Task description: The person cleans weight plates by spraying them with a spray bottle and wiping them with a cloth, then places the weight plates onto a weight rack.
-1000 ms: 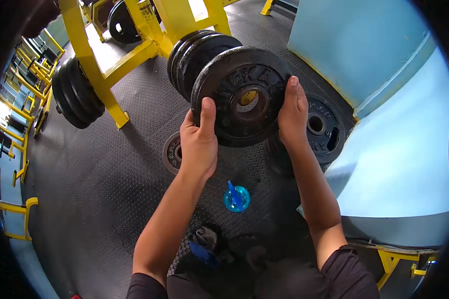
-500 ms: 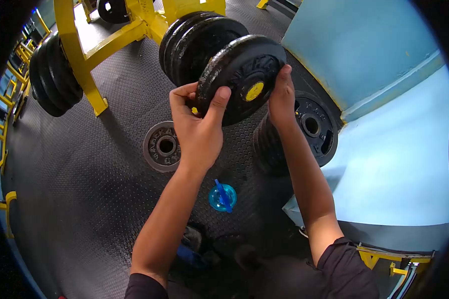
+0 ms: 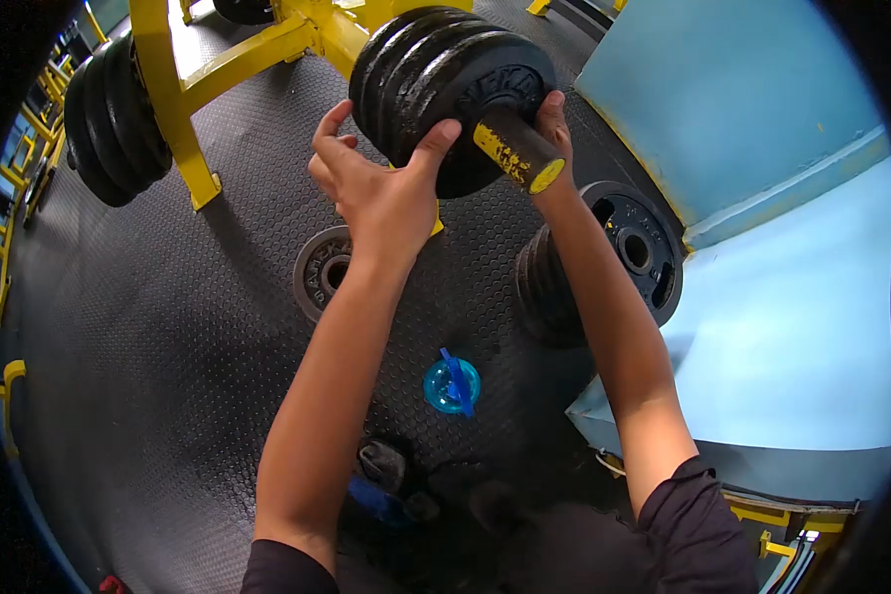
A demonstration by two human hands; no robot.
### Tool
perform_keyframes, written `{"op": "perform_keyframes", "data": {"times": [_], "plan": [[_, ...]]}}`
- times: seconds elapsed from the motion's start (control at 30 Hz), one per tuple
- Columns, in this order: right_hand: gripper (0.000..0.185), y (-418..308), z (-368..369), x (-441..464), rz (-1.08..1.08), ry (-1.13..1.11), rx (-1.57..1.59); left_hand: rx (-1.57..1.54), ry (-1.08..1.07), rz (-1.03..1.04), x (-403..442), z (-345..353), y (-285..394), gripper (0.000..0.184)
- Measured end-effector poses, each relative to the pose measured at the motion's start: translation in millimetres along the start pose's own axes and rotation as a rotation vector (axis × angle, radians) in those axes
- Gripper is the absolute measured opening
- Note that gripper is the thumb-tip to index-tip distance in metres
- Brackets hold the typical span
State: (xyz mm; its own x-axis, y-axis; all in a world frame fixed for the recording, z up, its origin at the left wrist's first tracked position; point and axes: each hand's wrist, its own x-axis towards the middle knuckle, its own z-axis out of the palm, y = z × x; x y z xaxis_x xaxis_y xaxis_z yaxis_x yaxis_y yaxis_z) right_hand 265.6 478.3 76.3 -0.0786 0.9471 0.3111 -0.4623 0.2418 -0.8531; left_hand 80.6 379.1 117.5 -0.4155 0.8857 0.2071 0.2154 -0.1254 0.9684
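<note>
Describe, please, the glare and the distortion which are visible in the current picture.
Head view: strong fisheye curving, with blackened corners; head view: pale glare on the light-blue panel at right, glints on the black plates; head view: bottom centre very dark.

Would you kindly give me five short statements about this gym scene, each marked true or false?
1. The outermost round black weight plate is on the cylindrical black-and-yellow peg. True.
2. The left hand is closed in a fist. False: the left hand is open, thumb and index finger apart.
3. The translucent blue plastic container is on the textured black floor. True.
4. The stack of slotted black plates is left of the container. False: the stack of slotted black plates is on the right.
5. The round grey plate is partly hidden by the left forearm. True.
</note>
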Motion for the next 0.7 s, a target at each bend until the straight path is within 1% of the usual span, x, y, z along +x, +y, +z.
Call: {"op": "perform_keyframes", "data": {"times": [0.13, 0.2, 0.23, 0.27, 0.3, 0.33, 0.37, 0.4, 0.43, 0.47, 0.5, 0.53, 0.57, 0.63, 0.67, 0.7], "plan": [[0.073, -2.2, 3.8, -1.2, 0.004, -0.031, 0.072, 0.054, 0.010, 0.007, 0.4, 3.5, -4.4, 0.105], [0.066, -4.7, -0.7, -4.3, 0.065, -0.100, 0.125, 0.061, -0.004, -0.014, -2.2, 0.4, -8.4, 0.102], [0.066, 1.8, -4.2, -8.3, 0.079, -0.105, 0.134, 0.071, 0.006, -0.025, -5.0, -6.6, -15.3, 0.102], [0.060, 11.9, -7.8, -17.4, -0.002, 0.033, 0.014, -0.031, -0.017, -0.070, -11.4, -15.4, -26.4, 0.099], [0.054, 23.9, -13.1, -27.3, 0.014, 0.170, -0.123, -0.133, -0.037, -0.113, -17.7, -25.2, -38.6, 0.096], [0.048, 35.0, -16.9, -37.1, 0.048, 0.305, -0.256, -0.178, -0.004, -0.271, -21.8, -41.2, -51.9, 0.090], [0.044, 47.0, -20.8, -51.7, 0.183, 0.443, -0.407, -0.220, 0.066, -0.325, -29.6, -57.8, -63.6, 0.084], [0.044, 46.3, -3.2, -67.8, 0.267, 0.519, -0.388, -0.240, 0.125, -0.371, -34.9, -73.2, -84.7, 0.080], [0.044, 44.1, 15.1, -83.4, 0.351, 0.596, -0.371, -0.165, 0.153, -0.410, -39.1, -89.0, -114.5, 0.081], [0.044, 53.7, 17.1, -95.1, 0.363, 0.587, -0.368, -0.093, 0.183, -0.450, -43.3, -101.7, -142.3, 0.081], [0.050, 69.0, 14.9, -105.8, 0.557, 0.341, -0.521, -0.088, 0.194, -0.454, -48.1, -109.9, -162.9, 0.081], [0.057, 84.9, 13.1, -112.7, 0.740, 0.083, -0.667, 0.109, 0.171, -0.494, -52.2, -117.1, -176.2, 0.083], [0.057, 103.1, 12.8, -116.1, 0.747, 0.071, -0.666, 0.304, 0.149, -0.532, -55.1, -123.4, -189.2, 0.085], [0.069, 135.6, 23.3, -122.0, 0.660, -0.225, -1.066, 0.311, 0.136, -0.552, -55.2, -127.1, -197.5, 0.088], [0.069, 148.0, 30.3, -120.6, 0.663, -0.236, -1.065, 0.421, 0.081, -0.543, -50.9, -126.1, -207.0, 0.088], [0.074, 159.3, 40.4, -116.6, 0.566, -0.283, -1.212, 0.532, 0.022, -0.535, -46.4, -125.6, -214.2, 0.089]]}}
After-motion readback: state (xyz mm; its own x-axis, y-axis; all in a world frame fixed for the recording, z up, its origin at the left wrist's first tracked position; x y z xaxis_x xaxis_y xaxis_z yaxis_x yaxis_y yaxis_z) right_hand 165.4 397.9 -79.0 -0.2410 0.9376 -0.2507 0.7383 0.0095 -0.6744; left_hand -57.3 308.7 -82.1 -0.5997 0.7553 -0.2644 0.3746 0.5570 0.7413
